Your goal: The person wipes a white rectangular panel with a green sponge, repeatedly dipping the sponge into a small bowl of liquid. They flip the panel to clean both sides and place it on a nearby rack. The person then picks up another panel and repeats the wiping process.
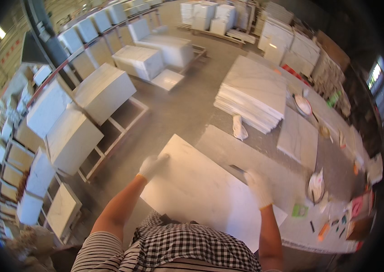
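A white, faintly veined marble slab (196,181) lies in front of my body, tilted slightly, its far corner pointing away from me. My left hand (153,167), in a white glove, grips the slab's left edge, its fingers partly blurred. At the right edge of the slab is my gloved right hand (258,186), smeared by motion. A thin dark tool (237,169) sticks out from its fingers; its exact kind is too blurred to tell. Under the slab's right side shows a grey worktable (237,147).
A stack of marble slabs (251,88) stands farther along the table, beside a white bottle (239,128). At right lie another slab (298,138), a green packet (299,210) and an orange tool (323,231). Racks with marble blocks (75,143) line the left floor.
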Motion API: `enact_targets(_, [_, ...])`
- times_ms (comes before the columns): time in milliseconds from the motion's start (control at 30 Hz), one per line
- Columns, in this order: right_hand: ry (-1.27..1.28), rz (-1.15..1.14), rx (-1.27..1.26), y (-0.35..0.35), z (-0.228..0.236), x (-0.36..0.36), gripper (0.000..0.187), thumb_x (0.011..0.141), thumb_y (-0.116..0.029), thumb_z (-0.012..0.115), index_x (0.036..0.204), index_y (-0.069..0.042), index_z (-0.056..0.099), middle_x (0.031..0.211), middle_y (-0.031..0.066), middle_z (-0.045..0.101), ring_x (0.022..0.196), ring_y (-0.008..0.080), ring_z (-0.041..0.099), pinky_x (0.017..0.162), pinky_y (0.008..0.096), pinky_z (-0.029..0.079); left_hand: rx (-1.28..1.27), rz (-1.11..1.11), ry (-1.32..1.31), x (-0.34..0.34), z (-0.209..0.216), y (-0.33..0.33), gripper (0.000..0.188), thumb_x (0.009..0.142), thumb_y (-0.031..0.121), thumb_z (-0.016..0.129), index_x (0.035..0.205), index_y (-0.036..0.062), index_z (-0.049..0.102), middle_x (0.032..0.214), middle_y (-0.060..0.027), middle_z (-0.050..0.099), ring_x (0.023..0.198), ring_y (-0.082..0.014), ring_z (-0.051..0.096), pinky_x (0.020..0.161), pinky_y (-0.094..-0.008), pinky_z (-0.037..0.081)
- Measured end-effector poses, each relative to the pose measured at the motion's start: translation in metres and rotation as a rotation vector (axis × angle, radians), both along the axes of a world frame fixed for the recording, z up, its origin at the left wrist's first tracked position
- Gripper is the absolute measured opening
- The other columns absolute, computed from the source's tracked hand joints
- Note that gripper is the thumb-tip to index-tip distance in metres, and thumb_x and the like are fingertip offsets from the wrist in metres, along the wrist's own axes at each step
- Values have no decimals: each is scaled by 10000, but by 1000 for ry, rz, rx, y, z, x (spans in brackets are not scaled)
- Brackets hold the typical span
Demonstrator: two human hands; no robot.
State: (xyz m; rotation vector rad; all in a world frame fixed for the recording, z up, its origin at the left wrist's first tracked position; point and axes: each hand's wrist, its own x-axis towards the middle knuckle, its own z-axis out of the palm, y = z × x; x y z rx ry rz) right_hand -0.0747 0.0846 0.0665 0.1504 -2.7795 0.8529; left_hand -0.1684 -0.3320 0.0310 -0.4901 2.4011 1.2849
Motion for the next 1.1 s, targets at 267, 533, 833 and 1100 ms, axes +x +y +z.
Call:
enact_targets(267, [-137, 353, 4, -137, 12, -150, 280, 985, -337, 556, 1094, -114, 686, 948, 187, 712, 918, 387, 677, 788, 474, 513, -87, -35, -36, 7, 10, 5, 753, 866, 719, 550, 1091, 30, 754, 1105, -172, 737, 1069, -308, 690, 929, -396, 505])
enact_targets(533, [-147, 499, 242, -193, 9, -212, 307, 1013, -395, 469, 1025, -139, 637, 926, 184, 708, 885, 425, 665, 747, 553, 482, -109, -34, -77, 5, 13, 7, 742, 867, 703, 551, 1125, 34, 740, 1118, -172, 740, 1062, -316, 692, 887, -416, 511])
enact_targets(833, [-175, 541, 307, -192, 0, -227, 314, 1013, -394, 449, 1023, -144, 639, 940, 178, 713, 901, 436, 660, 757, 560, 482, -141, -49, -83, 3, 9, 8, 757, 871, 712, 524, 1124, 32, 741, 1108, -185, 739, 1053, -325, 697, 885, -426, 514])
enact_targets(1100, [-153, 513, 466, -203, 8, -215, 280, 1018, -321, 484, 973, -88, 633, 856, 201, 716, 811, 414, 695, 700, 567, 501, -140, -39, -49, 6, 14, 9, 790, 866, 744, 519, 1070, 13, 738, 1063, -192, 739, 1012, -333, 701, 854, -439, 512])
